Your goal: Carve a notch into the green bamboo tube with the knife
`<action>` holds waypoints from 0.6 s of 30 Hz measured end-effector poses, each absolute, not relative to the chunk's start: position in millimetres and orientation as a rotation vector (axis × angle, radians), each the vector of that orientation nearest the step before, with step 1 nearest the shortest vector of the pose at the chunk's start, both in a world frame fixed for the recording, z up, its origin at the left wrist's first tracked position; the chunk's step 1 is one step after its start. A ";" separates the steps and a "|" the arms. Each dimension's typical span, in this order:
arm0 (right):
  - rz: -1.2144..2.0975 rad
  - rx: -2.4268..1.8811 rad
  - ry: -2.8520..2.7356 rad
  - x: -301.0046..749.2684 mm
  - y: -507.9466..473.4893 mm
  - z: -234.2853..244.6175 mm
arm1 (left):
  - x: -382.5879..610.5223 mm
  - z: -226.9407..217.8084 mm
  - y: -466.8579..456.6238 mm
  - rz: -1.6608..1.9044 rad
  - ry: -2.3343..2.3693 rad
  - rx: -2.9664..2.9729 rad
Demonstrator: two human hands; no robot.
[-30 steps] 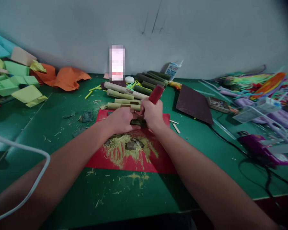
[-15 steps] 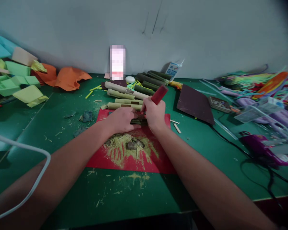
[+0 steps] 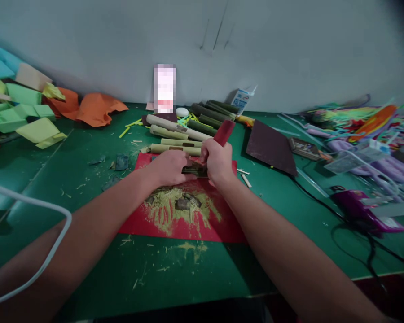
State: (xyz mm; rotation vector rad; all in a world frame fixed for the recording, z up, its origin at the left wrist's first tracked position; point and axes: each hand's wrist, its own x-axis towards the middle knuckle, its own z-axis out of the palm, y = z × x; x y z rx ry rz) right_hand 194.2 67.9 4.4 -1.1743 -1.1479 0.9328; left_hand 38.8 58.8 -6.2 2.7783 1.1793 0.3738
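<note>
My left hand point(image 3: 171, 167) is closed on a dark green bamboo tube point(image 3: 194, 170), pressing it down over the red mat point(image 3: 134, 224). In my right hand point(image 3: 217, 159) is a red-handled tool point(image 3: 224, 132), its handle sticking up out of the fist. The tool's working end is hidden by my fingers at the tube. Pale yellow shavings and dust point(image 3: 164, 208) cover the mat just below my hands, with a dark chip of bamboo point(image 3: 187, 202) among them. Beyond my hands lie pale bamboo tubes point(image 3: 175, 149), some with a rectangular notch.
Darker bamboo tubes point(image 3: 205, 119) lie farther back, by a blurred phone screen point(image 3: 164, 87) against the wall. A dark brown board point(image 3: 272, 146) and a purple device point(image 3: 363, 208) with a black cord are on the right. Folded paper point(image 3: 23, 114) lies left; a white cable point(image 3: 62, 211) crosses my left forearm.
The view has shifted very slightly. My right hand and the red handle have tilted a little; my left hand stays on the bamboo tube.
</note>
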 end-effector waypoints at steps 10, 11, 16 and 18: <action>0.848 -1.209 -1.190 193.5 67.9 6.1 | 39.3 -5.1 57.2 0.339 1.224 2.781; 0.842 -1.213 -1.190 193.6 68.1 6.2 | 39.3 -5.3 57.3 0.347 1.221 2.777; 0.853 -1.247 -1.207 191.9 67.5 5.9 | 39.4 -6.5 57.6 0.399 1.176 2.751; 0.871 -1.262 -1.208 190.5 66.7 6.5 | 39.4 -7.3 57.6 0.400 1.176 2.748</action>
